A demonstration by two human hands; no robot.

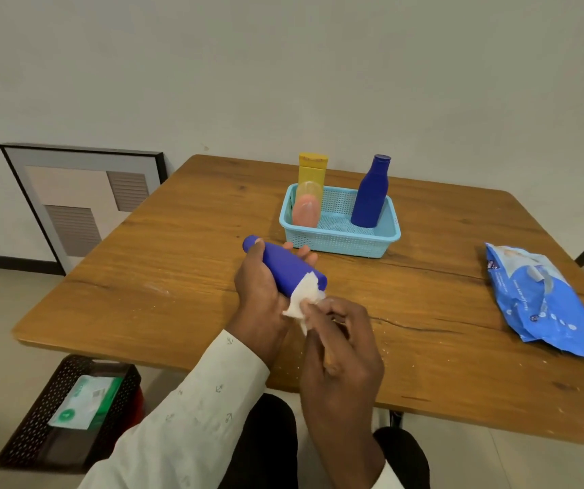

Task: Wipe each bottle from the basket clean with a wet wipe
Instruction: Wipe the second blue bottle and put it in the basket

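Two baskets frame the left side: a dark perforated plastic basket (pixel 36 428) on the floor holding a green-and-white packet (pixel 86 400), and farther right a light blue mesh plastic basket (pixel 336 241) on the wooden table (pixel 163 270). The left hand (pixel 262 294) wraps its fingers round a tilted blue plastic bottle (pixel 283 266) held above the table, just before the blue basket. The right hand (pixel 340 351) pinches a crumpled white wet wipe (pixel 304 298) against the bottle's base. Inside the blue basket stand a pink translucent bottle (pixel 306 210), a yellow rectangular bottle (pixel 312 171) and a tall blue bottle (pixel 370 194). A blue wipes pack (pixel 544 301) lies far right.
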